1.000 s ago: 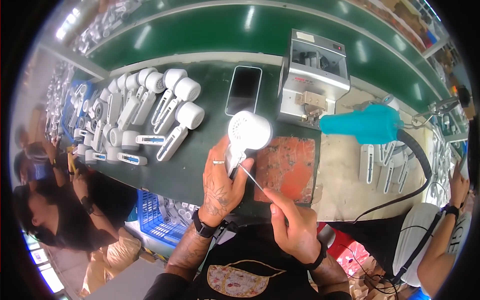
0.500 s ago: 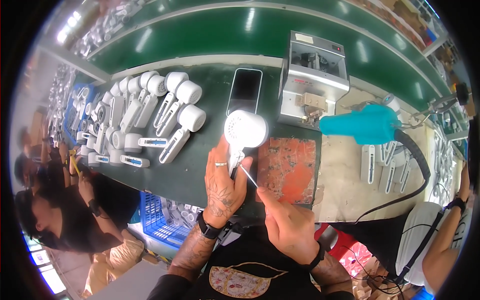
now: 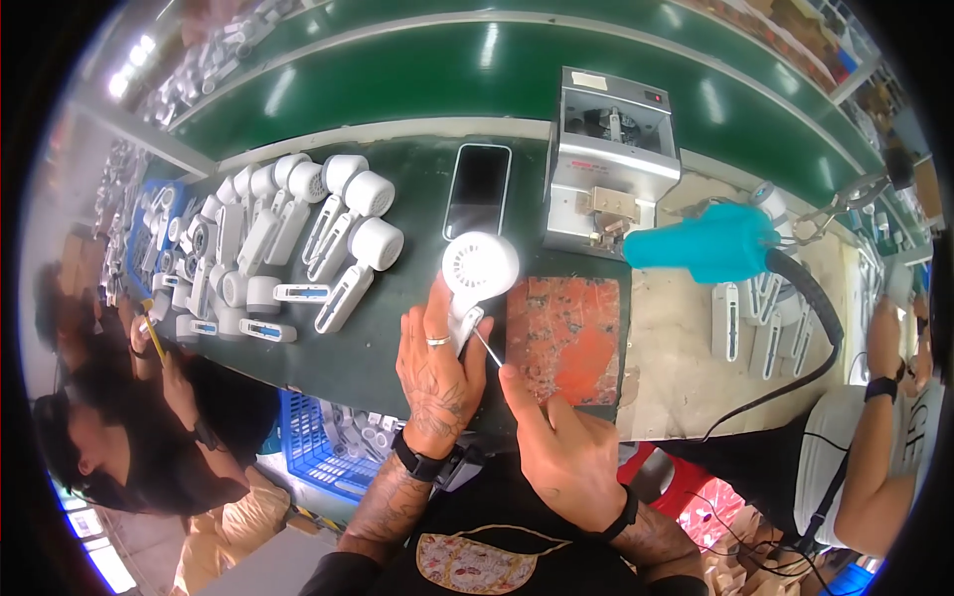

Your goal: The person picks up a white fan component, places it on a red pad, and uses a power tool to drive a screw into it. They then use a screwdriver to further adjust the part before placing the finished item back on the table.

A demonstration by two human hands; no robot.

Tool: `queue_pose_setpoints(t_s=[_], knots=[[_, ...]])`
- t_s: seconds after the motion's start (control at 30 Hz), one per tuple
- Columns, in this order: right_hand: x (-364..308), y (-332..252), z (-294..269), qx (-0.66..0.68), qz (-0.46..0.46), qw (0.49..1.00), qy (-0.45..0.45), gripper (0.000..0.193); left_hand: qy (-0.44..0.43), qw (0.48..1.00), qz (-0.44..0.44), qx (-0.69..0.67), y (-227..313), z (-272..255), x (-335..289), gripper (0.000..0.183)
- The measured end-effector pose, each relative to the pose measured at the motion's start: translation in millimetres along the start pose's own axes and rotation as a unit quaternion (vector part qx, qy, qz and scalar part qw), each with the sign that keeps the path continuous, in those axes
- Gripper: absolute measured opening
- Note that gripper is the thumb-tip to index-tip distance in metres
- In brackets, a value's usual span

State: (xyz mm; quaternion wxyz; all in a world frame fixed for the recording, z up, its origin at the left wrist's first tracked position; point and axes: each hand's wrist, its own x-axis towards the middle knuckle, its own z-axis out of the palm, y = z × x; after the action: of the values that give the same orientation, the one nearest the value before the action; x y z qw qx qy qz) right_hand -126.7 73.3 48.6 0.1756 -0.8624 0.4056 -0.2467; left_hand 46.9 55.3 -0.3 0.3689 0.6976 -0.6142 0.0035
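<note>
Head view: where's the white fan (image 3: pixel 481 266), relative to the red mat (image 3: pixel 563 343)?

At the mat's far left corner, its handle gripped by the left hand (image 3: pixel 434 372). The right hand (image 3: pixel 566 452) pinches a thin metal tool (image 3: pixel 490 350), tip at the handle; I can't tell if they touch.

How far along?

Partway through this piece, I'd judge. Other white fans (image 3: pixel 258 233) lie well left of the mat; whether they're finished or waiting isn't clear.

And room?

Leftward, dark tabletop (image 3: pixel 368 353) stretches between mat and fans. Past the mat's far edge stands a metal machine (image 3: pixel 611 169); the tabletop's near edge is just below the mat.
</note>
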Motion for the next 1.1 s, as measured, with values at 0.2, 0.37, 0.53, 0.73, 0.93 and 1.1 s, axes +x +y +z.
queue_pose_setpoints(t_s=[0.2,0.37,0.53,0.73,0.93,1.1], knots=[[7.1,2.9,-4.6,0.001,-0.027,0.999,0.017,0.063,-0.008,1.000,-0.006,0.007,0.7,-1.3,-0.6,0.062],[5.4,2.2,-17.4,0.005,-0.022,1.000,0.009,0.061,0.010,0.998,-0.031,-0.046,-3.4,1.6,2.2,0.061],[6.7,5.6,-5.0,0.023,-0.017,1.000,0.007,0.058,0.002,0.997,-0.043,-0.062,-2.5,-0.2,0.6,0.060],[3.3,6.9,-1.4,0.033,-0.026,0.999,0.019,0.057,0.007,0.997,-0.034,-0.065,0.0,0.1,1.4,0.060],[8.7,2.3,-10.1,-0.026,-0.011,1.000,-0.003,0.057,0.003,0.999,-0.018,-0.027,0.9,0.5,2.4,0.059],[12.1,-3.9,-13.8,-0.075,-0.027,0.997,-0.012,0.060,-0.010,0.999,-0.031,0.016,6.5,0.2,-1.2,0.059]])
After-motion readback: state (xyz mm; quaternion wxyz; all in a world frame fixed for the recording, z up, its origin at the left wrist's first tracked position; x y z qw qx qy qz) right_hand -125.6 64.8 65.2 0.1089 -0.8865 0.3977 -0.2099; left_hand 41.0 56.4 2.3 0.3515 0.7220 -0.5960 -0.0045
